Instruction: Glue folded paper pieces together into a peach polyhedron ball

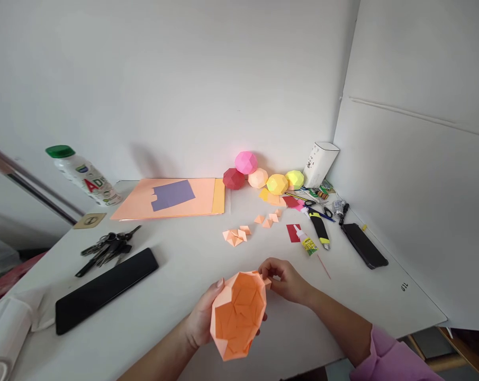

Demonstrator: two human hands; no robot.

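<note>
A faceted, hollow shell of light orange paper [239, 312] is tilted so that its open inside faces me. My left hand [205, 312] grips it from the left and below, with fingertips showing past its right side. At the shell's upper right edge, my right hand [285, 278] pinches a small folded orange paper piece [267, 283], which touches or nearly touches the rim. Beyond the shell lie several loose folded orange paper pieces [235, 236] and a smaller scattered group of the same pieces [268, 218].
At the right lie a glue bottle [308, 243], a utility knife [319, 227], scissors [316, 203] and a phone [364, 246]. Faceted paper balls [277, 184] sit against the wall. Paper sheets [171, 211], keys [112, 246], a black bar-shaped object [106, 291] and a white bottle [84, 177] occupy the left.
</note>
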